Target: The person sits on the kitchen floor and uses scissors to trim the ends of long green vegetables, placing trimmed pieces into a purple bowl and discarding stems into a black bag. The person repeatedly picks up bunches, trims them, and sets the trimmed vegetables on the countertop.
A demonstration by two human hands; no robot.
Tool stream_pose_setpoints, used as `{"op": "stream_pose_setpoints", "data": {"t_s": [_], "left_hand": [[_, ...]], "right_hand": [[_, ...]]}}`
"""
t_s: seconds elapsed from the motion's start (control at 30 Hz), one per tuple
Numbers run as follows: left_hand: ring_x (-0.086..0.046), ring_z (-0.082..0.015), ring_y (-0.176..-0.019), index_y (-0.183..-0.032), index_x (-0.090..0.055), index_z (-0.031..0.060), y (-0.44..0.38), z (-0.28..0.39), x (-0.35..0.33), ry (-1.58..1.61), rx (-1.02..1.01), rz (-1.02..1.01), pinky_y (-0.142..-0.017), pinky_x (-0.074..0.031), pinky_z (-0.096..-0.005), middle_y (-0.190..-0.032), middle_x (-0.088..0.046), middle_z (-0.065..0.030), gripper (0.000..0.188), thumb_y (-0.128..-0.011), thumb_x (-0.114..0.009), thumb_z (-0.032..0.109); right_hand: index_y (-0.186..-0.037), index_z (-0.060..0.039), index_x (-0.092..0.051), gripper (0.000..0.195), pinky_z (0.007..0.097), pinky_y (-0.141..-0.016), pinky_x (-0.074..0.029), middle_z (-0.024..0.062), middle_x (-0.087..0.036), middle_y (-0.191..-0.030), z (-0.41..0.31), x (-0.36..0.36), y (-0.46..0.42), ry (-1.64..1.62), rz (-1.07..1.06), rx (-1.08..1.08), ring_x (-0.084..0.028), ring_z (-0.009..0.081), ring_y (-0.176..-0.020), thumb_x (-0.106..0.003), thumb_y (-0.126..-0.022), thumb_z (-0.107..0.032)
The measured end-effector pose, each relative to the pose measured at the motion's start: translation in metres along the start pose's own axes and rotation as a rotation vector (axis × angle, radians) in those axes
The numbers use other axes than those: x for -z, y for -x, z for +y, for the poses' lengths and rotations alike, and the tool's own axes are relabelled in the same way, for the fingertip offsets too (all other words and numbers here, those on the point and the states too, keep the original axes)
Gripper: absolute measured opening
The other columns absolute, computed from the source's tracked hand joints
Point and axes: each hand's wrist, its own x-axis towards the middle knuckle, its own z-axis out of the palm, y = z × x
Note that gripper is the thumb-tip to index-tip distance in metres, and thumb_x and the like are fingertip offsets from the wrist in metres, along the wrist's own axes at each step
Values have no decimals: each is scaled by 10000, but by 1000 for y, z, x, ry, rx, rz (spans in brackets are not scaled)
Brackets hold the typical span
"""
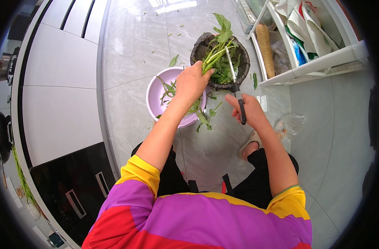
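My left hand grips a bunch of leafy green stems slanting up and right over a dark, black-lined bin. Cut leaves and stem pieces lie inside the bin. In my right hand is a cutting tool with a narrow metal blade and a grey-and-black handle; I cannot tell whether it is a knife or scissors. Its blade reaches over the bin, its tip close to the stems. Beneath my left forearm stands a lilac plastic basin holding more stems, partly hidden by the arm.
Loose sprigs lie on the grey tile floor beside the basin. A white rack at right holds a long brown root vegetable and bags. A clear plastic bag lies near my right foot. Cabinets line the left.
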Motion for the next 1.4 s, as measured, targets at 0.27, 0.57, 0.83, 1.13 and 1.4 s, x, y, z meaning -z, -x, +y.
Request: {"op": "stream_pose_setpoints", "data": {"t_s": [0.27,0.57,0.83,1.13,1.4], "left_hand": [[-641,-437,-850,-978,-614,-8,-4,-21,6,262,-26,12,-727,-482,-495,-827,-666,-246,470,-919,-621,458],[-612,-442,-747,-972,-598,11,2,-23,11,73,-127,114,-653,-457,-493,-744,-634,-234,449,-917,-635,456],[-620,-434,-708,-919,-518,41,5,-28,13,-149,-198,179,-608,-458,-518,-701,-633,-200,387,-923,-638,409],[-628,-413,-724,-928,-520,62,6,-29,17,-192,-246,213,-603,-468,-500,-722,-639,-179,339,-915,-654,372],[-630,-405,-743,-935,-523,66,8,-28,17,-200,-256,175,-609,-468,-498,-756,-648,-174,311,-907,-660,343]], "right_hand": [[-854,-35,-579,622,272,-569,-459,34,-575,-672,-9,6,10,-81,-270,-17,-552,115,-585,-553,-910,-654],[-914,-57,-576,579,273,-590,-444,21,-594,-744,-14,6,13,-145,-451,-26,-562,127,-601,-464,-971,-622],[-896,-63,-584,554,273,-570,-439,21,-605,-734,-17,5,14,-177,-471,-71,-559,117,-587,-461,-983,-596],[-868,-67,-584,562,267,-533,-440,23,-617,-716,-18,6,14,-187,-503,-51,-563,116,-576,-474,-973,-608],[-836,-47,-577,585,279,-525,-458,47,-599,-666,-19,8,12,-54,-336,-65,-562,122,-543,-579,-908,-628]]}}
